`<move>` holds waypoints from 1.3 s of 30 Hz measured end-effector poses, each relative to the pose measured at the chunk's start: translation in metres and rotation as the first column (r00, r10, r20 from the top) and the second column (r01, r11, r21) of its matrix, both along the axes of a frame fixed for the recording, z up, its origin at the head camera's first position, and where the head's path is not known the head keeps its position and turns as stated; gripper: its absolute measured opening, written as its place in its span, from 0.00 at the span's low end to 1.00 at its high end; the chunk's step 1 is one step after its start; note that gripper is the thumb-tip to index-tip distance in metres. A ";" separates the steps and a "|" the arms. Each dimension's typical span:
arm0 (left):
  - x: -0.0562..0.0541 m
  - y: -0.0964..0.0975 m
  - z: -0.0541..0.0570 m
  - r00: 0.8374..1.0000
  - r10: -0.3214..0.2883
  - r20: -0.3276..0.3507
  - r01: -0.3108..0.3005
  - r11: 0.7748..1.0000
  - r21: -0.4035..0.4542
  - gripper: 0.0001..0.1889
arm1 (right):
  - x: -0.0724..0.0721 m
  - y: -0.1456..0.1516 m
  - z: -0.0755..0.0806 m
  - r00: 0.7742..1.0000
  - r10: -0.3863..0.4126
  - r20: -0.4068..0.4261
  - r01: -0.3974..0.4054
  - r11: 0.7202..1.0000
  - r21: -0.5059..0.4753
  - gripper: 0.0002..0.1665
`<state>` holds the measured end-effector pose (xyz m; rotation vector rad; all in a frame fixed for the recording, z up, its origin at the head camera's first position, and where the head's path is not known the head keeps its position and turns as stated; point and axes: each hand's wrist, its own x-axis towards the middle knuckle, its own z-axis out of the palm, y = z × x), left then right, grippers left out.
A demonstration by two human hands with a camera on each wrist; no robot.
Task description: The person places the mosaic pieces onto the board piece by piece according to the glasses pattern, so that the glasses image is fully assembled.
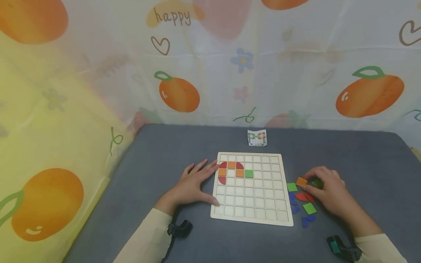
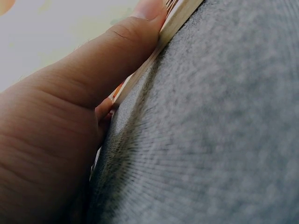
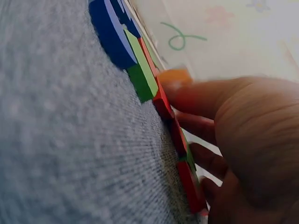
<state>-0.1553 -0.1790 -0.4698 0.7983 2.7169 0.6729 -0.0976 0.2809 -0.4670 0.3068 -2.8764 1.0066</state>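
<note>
Left hand [image 1: 194, 184] lies flat, thumb against the board [image 1: 252, 217]; right hand [image 1: 325, 190] pinches an orange tile [image 1: 301, 181].

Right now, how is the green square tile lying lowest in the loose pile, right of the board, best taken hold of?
The green square tile lies flat on the grey table, so probably pinch two opposite edges from above. Its right side looks free; blue pieces sit close below-left. The right hand, now holding the orange tile, is nearest.

Right hand [image 1: 329, 191] pinches an orange tile [image 1: 301, 181]; left hand [image 1: 194, 184] steadies the grid board [image 1: 252, 219].
</note>
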 end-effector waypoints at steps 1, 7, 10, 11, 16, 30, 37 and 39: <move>0.000 0.000 -0.001 1.000 -0.001 0.002 0.001 1.000 -0.001 0.69 | 0.001 0.000 0.000 1.000 -0.009 -0.009 0.009 1.000 -0.002 0.10; 0.003 0.000 0.000 1.000 0.008 0.006 -0.008 1.000 0.008 0.68 | 0.004 -0.006 0.006 0.995 -0.074 -0.068 0.073 0.997 -0.015 0.06; 0.004 -0.001 0.001 1.000 0.009 0.009 -0.010 1.000 0.013 0.68 | 0.005 -0.013 0.013 0.993 -0.091 -0.071 0.087 0.994 -0.065 0.09; 0.004 -0.001 0.001 1.000 0.009 0.010 -0.009 1.000 0.015 0.68 | 0.005 -0.016 0.016 0.994 -0.089 -0.067 0.084 0.993 -0.082 0.10; 0.001 0.000 0.002 1.000 0.000 0.009 0.000 1.000 0.013 0.68 | 0.007 -0.042 0.028 0.999 -0.043 -0.004 0.041 0.975 -0.218 0.13; -0.001 -0.003 0.005 1.000 -0.009 0.015 0.009 1.000 0.003 0.68 | -0.002 -0.133 0.025 0.986 0.116 0.118 -0.061 0.917 -0.395 0.09; 0.000 -0.002 0.004 1.000 -0.028 -0.001 0.028 0.999 0.046 0.67 | -0.009 -0.168 0.023 0.975 0.123 0.184 -0.045 0.923 -0.382 0.08; 0.000 -0.002 0.004 1.000 -0.028 -0.004 0.028 0.998 0.049 0.67 | -0.011 -0.175 0.022 0.972 0.121 0.199 -0.038 0.925 -0.378 0.07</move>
